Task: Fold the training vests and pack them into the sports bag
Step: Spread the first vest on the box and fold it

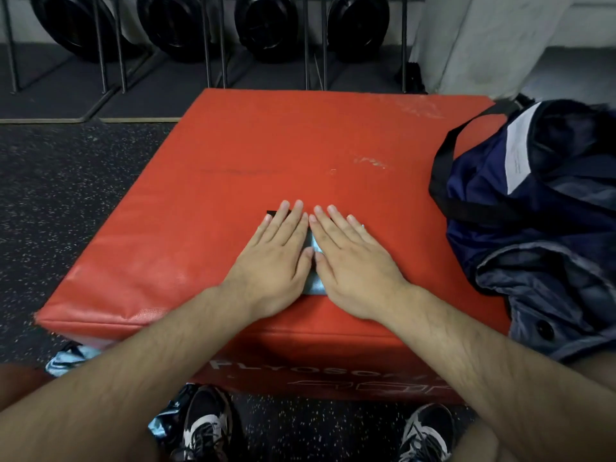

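Fingers [290, 225] straight; left hand [273, 261], right hand [355, 265] pressing folded vest [316, 284].

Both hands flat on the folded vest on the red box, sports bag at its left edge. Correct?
No: head view shows the sports bag at the right edge of the red box. The left hand and right hand do lie flat on the folded vest.
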The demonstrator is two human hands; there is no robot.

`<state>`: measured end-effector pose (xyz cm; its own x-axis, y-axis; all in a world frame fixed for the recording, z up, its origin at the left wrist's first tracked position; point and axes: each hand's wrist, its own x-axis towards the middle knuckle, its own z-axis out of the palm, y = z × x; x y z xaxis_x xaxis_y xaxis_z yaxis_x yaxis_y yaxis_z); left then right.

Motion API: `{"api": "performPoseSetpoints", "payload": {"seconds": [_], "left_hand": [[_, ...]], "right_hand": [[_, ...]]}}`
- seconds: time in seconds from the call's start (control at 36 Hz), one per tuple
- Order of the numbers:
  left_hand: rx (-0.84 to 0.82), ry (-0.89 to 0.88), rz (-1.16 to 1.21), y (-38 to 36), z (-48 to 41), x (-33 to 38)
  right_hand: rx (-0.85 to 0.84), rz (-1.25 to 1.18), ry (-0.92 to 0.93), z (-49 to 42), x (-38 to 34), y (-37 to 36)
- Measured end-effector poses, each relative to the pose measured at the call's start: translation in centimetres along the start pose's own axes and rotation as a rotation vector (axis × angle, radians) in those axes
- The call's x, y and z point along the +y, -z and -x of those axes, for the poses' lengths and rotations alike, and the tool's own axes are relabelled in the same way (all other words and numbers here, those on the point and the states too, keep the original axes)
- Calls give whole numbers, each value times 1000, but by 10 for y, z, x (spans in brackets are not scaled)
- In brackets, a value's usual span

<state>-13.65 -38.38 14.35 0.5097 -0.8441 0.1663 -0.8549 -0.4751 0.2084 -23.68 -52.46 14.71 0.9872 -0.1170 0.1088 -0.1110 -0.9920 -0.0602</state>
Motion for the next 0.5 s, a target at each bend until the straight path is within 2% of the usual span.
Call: {"api": "performPoseSetpoints", "payload": {"seconds": [0.28,0.39,0.5], "left_hand": [[-48,-8,113,-14,-2,-15],[-131,130,191,-4,-8,-32],[-183,184,152,5,-9,-32]], "right_hand": [[-123,-24,6,-3,7,-6],[-178,-28,11,-6,8,1],[-100,6,63,-14,11,14]]}}
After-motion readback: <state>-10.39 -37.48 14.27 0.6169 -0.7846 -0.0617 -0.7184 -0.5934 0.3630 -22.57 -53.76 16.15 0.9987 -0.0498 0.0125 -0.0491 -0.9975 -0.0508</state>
